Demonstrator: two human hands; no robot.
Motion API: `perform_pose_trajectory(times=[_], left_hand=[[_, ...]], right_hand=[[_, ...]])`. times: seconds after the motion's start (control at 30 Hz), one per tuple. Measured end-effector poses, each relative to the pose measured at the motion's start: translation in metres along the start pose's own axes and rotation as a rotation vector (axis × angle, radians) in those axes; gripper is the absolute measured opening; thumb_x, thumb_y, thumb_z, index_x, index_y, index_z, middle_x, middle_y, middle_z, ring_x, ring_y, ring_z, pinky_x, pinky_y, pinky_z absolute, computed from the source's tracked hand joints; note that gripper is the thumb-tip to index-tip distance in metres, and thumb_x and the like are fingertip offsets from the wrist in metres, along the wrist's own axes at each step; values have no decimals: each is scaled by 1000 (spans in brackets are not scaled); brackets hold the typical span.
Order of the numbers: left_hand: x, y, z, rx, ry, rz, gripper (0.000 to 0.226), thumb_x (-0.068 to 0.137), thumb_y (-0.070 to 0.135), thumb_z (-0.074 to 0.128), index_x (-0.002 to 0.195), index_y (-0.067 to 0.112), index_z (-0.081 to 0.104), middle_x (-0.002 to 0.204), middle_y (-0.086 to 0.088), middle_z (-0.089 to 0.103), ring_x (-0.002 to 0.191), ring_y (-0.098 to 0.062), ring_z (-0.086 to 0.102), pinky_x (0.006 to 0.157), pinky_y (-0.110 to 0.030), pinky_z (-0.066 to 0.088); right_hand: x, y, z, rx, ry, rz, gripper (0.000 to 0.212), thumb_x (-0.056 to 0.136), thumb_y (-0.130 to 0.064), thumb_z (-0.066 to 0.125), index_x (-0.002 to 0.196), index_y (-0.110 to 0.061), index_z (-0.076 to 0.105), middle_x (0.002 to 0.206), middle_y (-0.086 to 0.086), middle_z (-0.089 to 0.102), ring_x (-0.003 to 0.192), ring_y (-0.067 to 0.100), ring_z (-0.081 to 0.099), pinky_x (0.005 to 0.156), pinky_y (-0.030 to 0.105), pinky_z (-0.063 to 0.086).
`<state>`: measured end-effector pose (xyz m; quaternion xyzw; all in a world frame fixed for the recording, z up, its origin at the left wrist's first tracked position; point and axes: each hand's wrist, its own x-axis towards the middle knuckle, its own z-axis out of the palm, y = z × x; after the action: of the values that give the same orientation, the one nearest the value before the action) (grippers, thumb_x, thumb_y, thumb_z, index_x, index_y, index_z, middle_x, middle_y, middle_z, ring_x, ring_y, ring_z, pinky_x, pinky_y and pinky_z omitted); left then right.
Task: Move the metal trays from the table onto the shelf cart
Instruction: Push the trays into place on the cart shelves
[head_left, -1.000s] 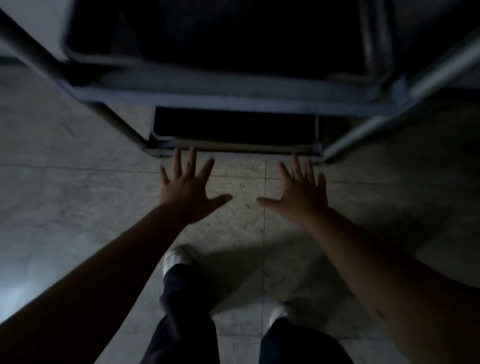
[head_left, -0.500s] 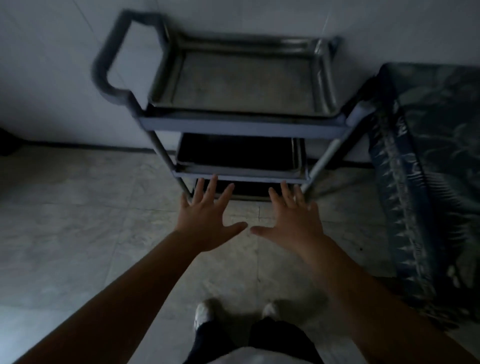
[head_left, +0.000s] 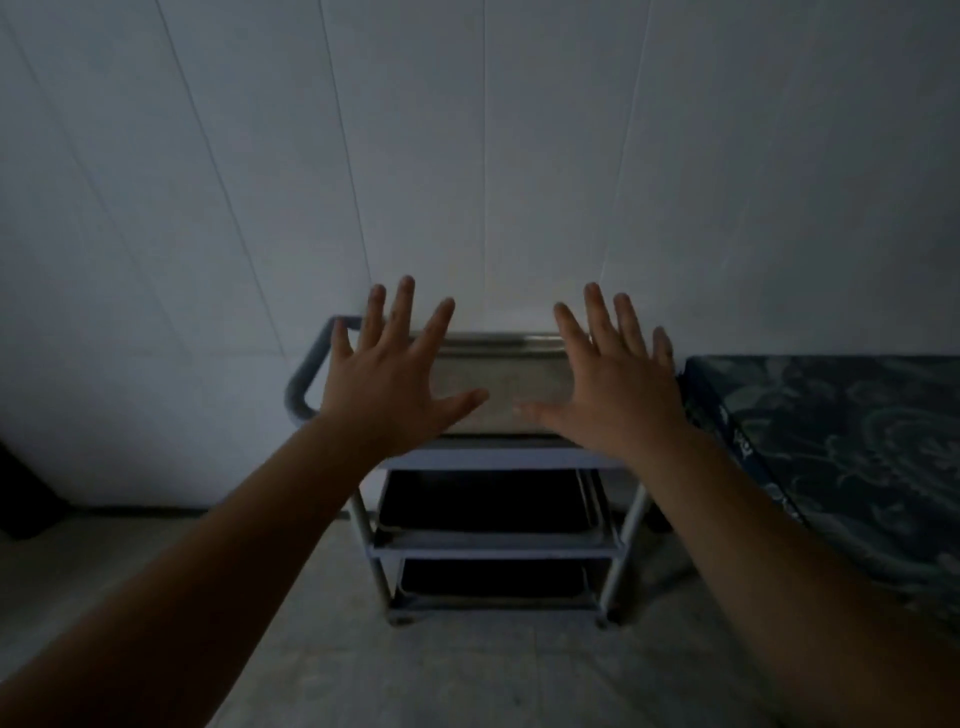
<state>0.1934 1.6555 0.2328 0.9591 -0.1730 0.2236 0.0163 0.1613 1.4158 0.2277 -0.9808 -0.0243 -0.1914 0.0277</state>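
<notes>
Left hand (head_left: 387, 392), right hand (head_left: 615, 397): fingers spread, empty, before cart (head_left: 498, 460). Top tray (head_left: 501, 384) shelved. Risk: dim light, misjudged reach.

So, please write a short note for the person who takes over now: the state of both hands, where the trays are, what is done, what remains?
Left hand: open, fingers spread, holding nothing.
Right hand: open, fingers spread, holding nothing.
Both are raised in front of the shelf cart, not gripping it.
Top tray lies on the cart's top shelf. Middle tray and bottom tray sit on the lower shelves, both dim.
Table, under a patterned cloth, is right of the cart; no tray shows on its visible part.
Left: check the unseen part of the table.
</notes>
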Motion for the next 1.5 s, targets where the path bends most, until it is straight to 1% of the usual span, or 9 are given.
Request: perform_pose_trajectory(times=[0.13,0.23,0.4,0.6,1.03,1.2,1.27,1.37,1.5], left_hand=[[10,-6,-56,22,142,23,103,70,94,9,154,37,-8,165,-7,-15,150,-32,-14,116,-64,6],[12,-6,-88,35,225,44,102,71,93,10,154,37,-9,164,-7,-17,149,-32,-17,116,-63,4],[2,-5,-118,60,337,67,101,73,92,15,154,36,-8,165,-8,-13,149,-33,-13,114,-63,4],[-9,-5,-133,76,373,53,101,74,91,19,155,35,-5,165,-10,-11,150,-34,-10,113,-63,5],[-13,11,-136,81,368,68,103,72,93,16,155,35,-5,165,-10,-11,150,-34,-11,114,-64,6],[-9,13,-127,72,313,60,104,70,94,13,154,36,-10,164,-9,-16,149,-33,-15,115,-63,5],[-3,15,-119,81,273,59,105,69,94,12,153,36,-13,164,-9,-19,149,-33,-17,116,-64,5],[10,17,-100,64,230,55,105,68,94,11,153,36,-12,164,-9,-17,149,-33,-17,116,-65,6],[31,18,-54,49,169,45,105,70,95,12,154,35,-8,165,-8,-13,150,-31,-14,116,-64,8]], right_hand=[[12,-8,-56,-18,161,-14,118,53,-101,20,147,-38,-13,159,-5,-22,146,23,-17,114,59,-2],[12,-12,-87,-41,250,-40,116,55,-99,22,147,-37,-13,160,-3,-21,147,24,-16,114,58,-2],[2,-14,-121,-69,324,-49,116,55,-99,20,146,-38,-16,159,-3,-23,147,23,-18,114,58,-1],[-9,-10,-137,-80,354,-46,116,55,-100,18,147,-38,-15,159,-3,-22,147,24,-16,114,59,1],[-16,-7,-135,-83,339,-48,116,55,-99,20,147,-38,-15,159,-2,-23,147,25,-17,113,61,1],[-9,-3,-126,-69,317,-59,116,55,-99,21,147,-37,-16,159,-2,-24,146,24,-18,113,60,0],[-2,1,-118,-61,302,-64,116,56,-99,22,147,-37,-15,159,-2,-23,147,23,-18,113,60,1],[11,9,-100,-45,268,-82,115,57,-98,23,147,-36,-13,160,-2,-21,147,23,-15,113,60,1],[34,26,-60,-30,161,-113,115,58,-97,26,148,-36,-11,159,-2,-23,147,23,-15,114,60,1]])
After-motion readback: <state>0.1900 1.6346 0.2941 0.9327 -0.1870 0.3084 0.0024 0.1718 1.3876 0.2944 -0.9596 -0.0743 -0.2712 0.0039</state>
